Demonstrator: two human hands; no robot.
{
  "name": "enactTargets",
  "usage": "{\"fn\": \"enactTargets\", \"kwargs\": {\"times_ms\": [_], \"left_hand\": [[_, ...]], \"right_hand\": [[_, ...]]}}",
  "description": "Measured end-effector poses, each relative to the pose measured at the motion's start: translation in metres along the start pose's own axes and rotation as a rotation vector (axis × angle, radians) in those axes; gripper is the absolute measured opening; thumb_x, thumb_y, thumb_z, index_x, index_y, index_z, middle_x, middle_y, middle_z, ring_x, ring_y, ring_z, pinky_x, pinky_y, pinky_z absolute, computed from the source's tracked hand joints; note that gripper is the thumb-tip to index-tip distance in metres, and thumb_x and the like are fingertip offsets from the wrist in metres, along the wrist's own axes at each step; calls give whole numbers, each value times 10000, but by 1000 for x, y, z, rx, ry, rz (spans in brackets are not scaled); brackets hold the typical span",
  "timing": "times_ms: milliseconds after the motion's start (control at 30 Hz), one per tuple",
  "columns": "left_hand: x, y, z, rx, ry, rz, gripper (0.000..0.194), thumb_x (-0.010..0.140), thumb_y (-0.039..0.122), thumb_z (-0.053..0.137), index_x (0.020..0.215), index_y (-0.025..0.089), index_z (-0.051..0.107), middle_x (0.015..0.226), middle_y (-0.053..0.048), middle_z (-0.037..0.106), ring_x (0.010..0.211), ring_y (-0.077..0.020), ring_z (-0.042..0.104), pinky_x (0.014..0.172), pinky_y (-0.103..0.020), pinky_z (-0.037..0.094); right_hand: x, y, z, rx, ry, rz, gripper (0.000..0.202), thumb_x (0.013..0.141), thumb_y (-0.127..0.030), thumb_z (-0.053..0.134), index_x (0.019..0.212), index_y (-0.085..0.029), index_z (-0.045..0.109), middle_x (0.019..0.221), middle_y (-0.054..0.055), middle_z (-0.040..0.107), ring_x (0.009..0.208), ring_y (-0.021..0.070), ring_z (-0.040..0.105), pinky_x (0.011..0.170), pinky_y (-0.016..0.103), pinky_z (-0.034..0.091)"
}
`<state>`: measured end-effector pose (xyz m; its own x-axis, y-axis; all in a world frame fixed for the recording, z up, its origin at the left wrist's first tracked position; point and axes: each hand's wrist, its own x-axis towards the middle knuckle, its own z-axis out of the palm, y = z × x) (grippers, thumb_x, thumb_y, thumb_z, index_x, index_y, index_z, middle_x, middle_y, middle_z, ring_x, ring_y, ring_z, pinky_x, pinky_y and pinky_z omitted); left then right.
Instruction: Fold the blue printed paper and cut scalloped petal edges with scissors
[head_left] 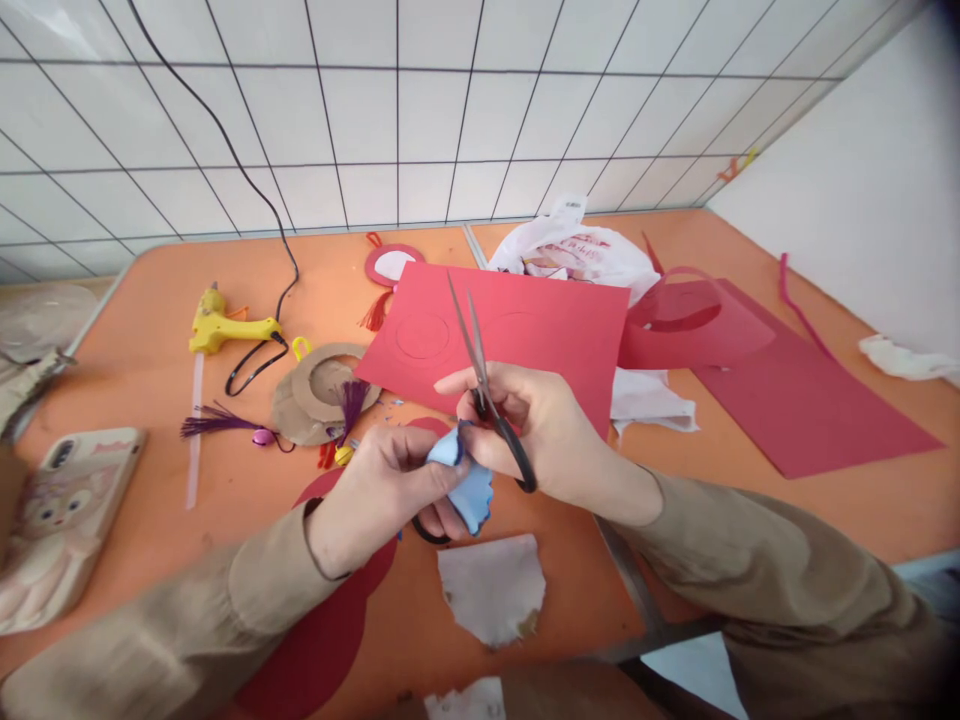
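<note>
My left hand [397, 485] pinches a small light-blue piece [472, 495] with a dark-blue wavy edge. Scissors [478, 350] with black handles are in my right hand [536, 425], their blades slightly apart and pointing up and away. The fingertips of my right hand also reach the top of the blue piece. Just beyond both hands lies a red sheet [555, 335] with circles drawn on it. Below the blue piece, a pale scrap with a ragged edge [493, 590] rests on the orange table [420, 640]. Part of a black loop shows beneath my left hand.
A yellow glue gun [225, 325] with a black cord, cardboard rings [330, 385] and purple tassels [217, 420] lie left of centre. A phone [71, 520] is at the left edge. A plastic bag [577, 250] and another red sheet [810, 400] are at the right.
</note>
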<state>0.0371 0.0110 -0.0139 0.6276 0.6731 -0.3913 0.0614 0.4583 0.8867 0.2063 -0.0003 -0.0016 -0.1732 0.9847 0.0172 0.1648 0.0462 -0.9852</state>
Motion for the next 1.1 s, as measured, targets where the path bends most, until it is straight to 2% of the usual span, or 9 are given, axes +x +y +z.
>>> {"fn": "enactTargets", "kwargs": {"times_ms": [100,367,500,633,833,900,1000,1100], "left_hand": [[-1,-3,0,-45,4,9,494,787,553,647,599,98,688,501,-110,687,419,-132,625,421,-182,477],[-1,-5,-1,-152,-17,3,577,817,606,577,537,106,643,445,-113,647,403,-150,617,392,-192,447],[0,-5,-3,-66,-61,39,405,735,489,748,622,101,713,520,-91,697,435,-127,628,431,-176,474],[-1,-6,-3,-42,-66,59,340,765,437,740,641,121,736,538,-76,710,436,-123,631,415,-174,467],[-2,0,-6,-128,107,154,294,754,390,757,598,142,725,514,-46,696,433,-127,630,426,-188,488],[-2,3,-7,-141,175,190,300,756,377,753,569,146,714,503,-45,693,430,-129,627,432,-196,492],[-3,7,-10,-119,252,228,320,754,400,747,560,147,708,499,-54,693,419,-137,617,432,-218,495],[-4,10,-11,-83,270,276,317,754,411,747,573,154,710,508,-54,697,419,-136,611,437,-225,494]], "right_hand": [[-1,-3,0,0,-8,1,261,643,-135,634,898,-193,635,673,-32,546,589,105,521,545,232,450],[0,-8,3,27,1,54,235,641,-132,644,866,-195,616,661,-37,518,578,105,503,548,239,455],[-1,-8,1,26,-38,68,264,672,-99,603,911,-210,618,683,-36,539,603,103,524,564,233,464],[1,0,-1,94,-65,34,289,667,-110,642,942,-197,623,700,-41,553,601,101,536,548,230,451],[7,-2,-13,159,-20,-39,289,710,-200,721,979,-178,617,681,-49,557,599,100,539,574,245,472],[7,-8,-19,123,-24,-6,292,729,-240,723,993,-176,614,684,-41,567,598,107,552,569,253,480],[7,-17,-28,25,-73,-13,312,741,-295,732,1006,-170,625,702,-19,598,593,111,568,568,256,482],[5,-23,-38,-101,-214,-78,414,741,-375,738,1073,-147,642,729,11,614,654,141,593,608,279,498]]}}
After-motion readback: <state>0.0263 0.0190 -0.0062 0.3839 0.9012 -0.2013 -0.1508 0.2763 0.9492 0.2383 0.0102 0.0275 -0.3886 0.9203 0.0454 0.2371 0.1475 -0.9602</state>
